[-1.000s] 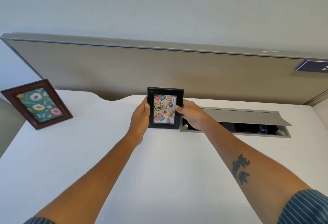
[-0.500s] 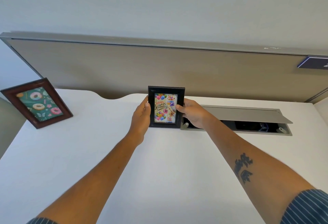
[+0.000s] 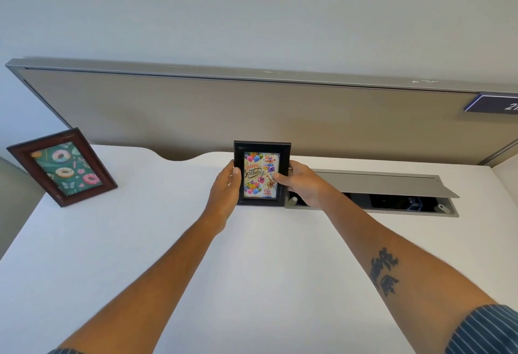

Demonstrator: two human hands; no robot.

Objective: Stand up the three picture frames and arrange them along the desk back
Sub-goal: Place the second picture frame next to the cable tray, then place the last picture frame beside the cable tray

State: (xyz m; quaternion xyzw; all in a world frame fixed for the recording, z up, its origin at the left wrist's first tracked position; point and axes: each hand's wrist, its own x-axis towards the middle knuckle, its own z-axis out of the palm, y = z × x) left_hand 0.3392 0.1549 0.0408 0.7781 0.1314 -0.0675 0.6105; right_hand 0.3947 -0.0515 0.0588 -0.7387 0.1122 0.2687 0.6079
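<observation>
A small black frame (image 3: 262,147) with a "Happy Birthday" balloon picture stands upright at the middle of the desk back, its base on the white desk (image 3: 140,241). My left hand (image 3: 225,185) grips its left edge, thumb on the front. My right hand (image 3: 304,182) grips its right edge, thumb on the glass. A brown wooden frame (image 3: 60,167) with a doughnut picture on green stands leaning back at the far left of the desk. A third frame is not in view.
An open grey cable hatch (image 3: 375,185) is sunk into the desk just right of the black frame, its lid raised. A tan partition panel (image 3: 252,115) runs along the desk back, with a dark blue sign (image 3: 493,104) at its right end.
The black frame and both hands have stayed almost in place, and the frame now looks slightly more upright. The brown frame has not moved.
</observation>
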